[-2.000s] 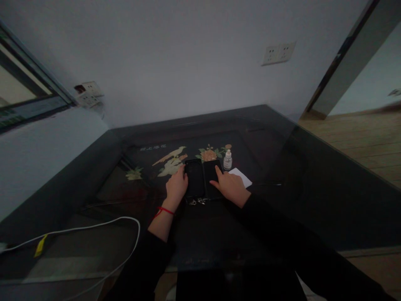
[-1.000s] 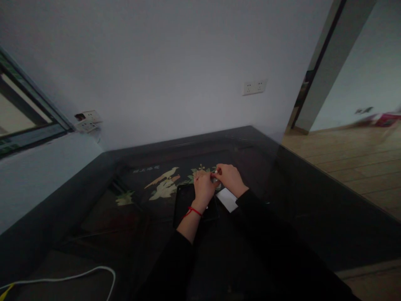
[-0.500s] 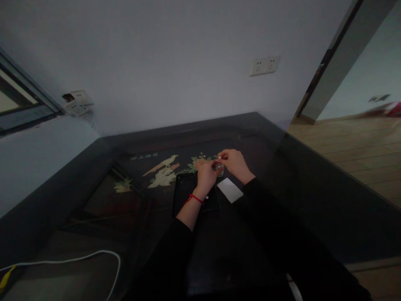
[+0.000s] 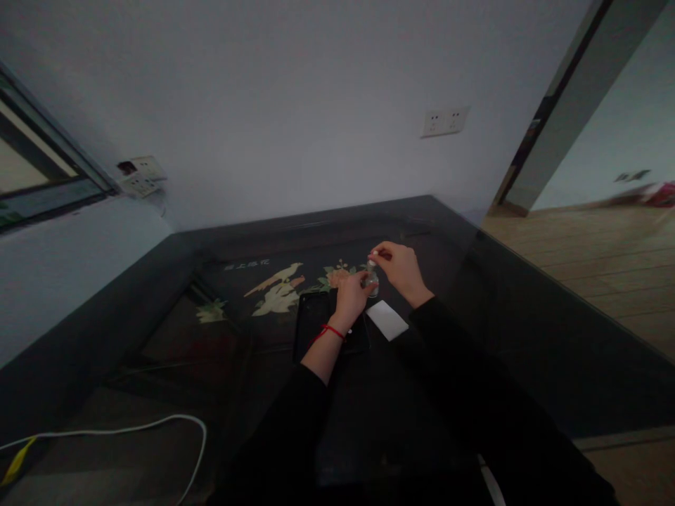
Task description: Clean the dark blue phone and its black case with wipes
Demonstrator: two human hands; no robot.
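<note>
A small clear glass bottle (image 4: 373, 287) stands on the dark table, and the fingers of my left hand (image 4: 351, 299) close around its side. Just above the bottle's mouth, my right hand (image 4: 405, 270) pinches a small white piece (image 4: 374, 254); it is too small to tell what kind it is. Under my left wrist lies a shallow black tray (image 4: 309, 327), partly hidden by the arm, with a tiny white speck inside. A white paper sheet (image 4: 387, 320) rests flat beside the tray, below my right hand.
The dark glossy table (image 4: 221, 393) has a bird and flower picture (image 4: 277, 295) on it. A white cable (image 4: 158, 423) with a yellow tag (image 4: 18, 460) curves over the lower left. Behind is a wall with sockets (image 4: 444, 122); a window (image 4: 42, 154) is at left.
My right hand has risen slightly from the bottle's top, bringing the white piece upward. My left hand stays at the bottle. The camera view has shifted a little.
</note>
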